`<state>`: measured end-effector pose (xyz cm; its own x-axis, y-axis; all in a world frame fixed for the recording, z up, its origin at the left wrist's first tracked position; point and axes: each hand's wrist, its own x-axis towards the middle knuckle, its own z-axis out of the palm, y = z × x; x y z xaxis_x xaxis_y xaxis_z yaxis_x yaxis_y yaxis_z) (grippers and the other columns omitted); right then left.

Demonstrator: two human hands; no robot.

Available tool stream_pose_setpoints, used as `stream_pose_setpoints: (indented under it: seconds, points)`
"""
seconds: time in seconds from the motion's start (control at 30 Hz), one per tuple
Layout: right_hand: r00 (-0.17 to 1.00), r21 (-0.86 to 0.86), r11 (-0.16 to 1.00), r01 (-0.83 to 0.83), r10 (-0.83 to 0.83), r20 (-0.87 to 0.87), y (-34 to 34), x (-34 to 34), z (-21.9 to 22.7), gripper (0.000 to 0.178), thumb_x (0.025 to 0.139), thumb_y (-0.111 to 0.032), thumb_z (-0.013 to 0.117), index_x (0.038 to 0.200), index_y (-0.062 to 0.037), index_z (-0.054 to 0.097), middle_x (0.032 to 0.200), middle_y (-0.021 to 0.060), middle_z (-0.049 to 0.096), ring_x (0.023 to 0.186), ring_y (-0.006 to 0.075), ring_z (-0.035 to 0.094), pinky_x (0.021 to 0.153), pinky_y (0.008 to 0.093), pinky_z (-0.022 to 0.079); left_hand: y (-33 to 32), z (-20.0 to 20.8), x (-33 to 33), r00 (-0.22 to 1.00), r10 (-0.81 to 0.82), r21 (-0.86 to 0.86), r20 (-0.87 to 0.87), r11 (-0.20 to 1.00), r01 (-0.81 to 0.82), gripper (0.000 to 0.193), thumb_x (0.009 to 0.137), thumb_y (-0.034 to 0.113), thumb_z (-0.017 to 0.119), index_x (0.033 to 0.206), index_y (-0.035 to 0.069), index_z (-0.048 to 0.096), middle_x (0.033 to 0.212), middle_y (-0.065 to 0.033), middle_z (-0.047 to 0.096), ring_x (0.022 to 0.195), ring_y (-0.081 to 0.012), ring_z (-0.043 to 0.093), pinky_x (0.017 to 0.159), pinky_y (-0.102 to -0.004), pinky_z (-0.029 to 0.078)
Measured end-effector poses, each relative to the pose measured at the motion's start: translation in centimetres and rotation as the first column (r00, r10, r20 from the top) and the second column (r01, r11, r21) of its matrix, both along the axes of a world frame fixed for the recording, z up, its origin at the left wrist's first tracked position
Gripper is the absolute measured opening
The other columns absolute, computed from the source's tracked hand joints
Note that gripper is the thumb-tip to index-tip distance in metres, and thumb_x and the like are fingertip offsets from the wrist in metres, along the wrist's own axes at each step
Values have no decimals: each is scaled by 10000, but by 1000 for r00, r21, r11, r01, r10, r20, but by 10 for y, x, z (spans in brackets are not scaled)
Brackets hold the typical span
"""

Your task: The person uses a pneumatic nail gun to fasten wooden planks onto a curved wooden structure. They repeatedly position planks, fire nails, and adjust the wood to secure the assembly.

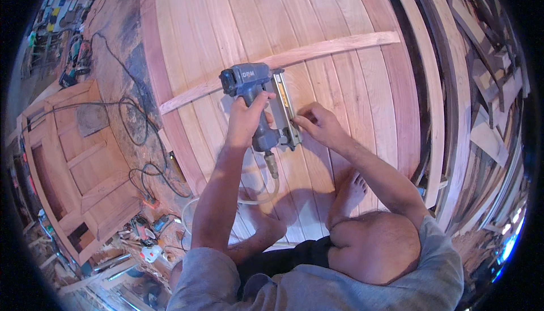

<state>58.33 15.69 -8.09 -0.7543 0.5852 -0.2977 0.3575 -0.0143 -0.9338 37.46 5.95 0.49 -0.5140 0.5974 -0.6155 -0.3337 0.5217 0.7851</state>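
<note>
My left hand [243, 121] is closed around the handle of a dark blue air nail gun [249, 79], which lies over the plank panel [362, 101]. Along the gun's right side runs its silver magazine [287, 107], with a yellowish strip showing in it. At the magazine's lower part, my right hand [322, 126] has its thumb and fingers pinched together; what is between them is too small to make out. A fitting joins a pale air hose [276, 191] to the handle's end. Just beyond the gun, a narrow wooden batten [351, 43] lies across the planks, partly hidden by the gun.
My bare feet [352, 192] rest on the panel. To the left lie a framed wooden door [93, 161], black cables [136, 135] and scattered power tools [79, 61]. Long boards [436, 84] run along the right, with offcuts [490, 135] piled beyond them.
</note>
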Motion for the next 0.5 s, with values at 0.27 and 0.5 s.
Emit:
stream_pose_setpoints:
  seconds: [0.27,0.5]
  points:
    - [946,517,819,-248,90,311,30,-10,25,471,962,-443,651,807,-3,710,868,208,674,815,387,691,715,474,560,38,-14,38,997,35,58,69,998,-40,262,1024,271,647,1134,39,692,1036,-43,757,570,-130,629,504,-321,544]
    - [931,552,778,-300,113,347,37,-13,17,514,998,-459,552,807,-17,734,858,207,699,802,400,698,745,525,562,44,-24,42,998,47,61,45,997,-50,253,1022,269,648,1104,36,700,969,-65,741,568,-133,623,496,-318,539]
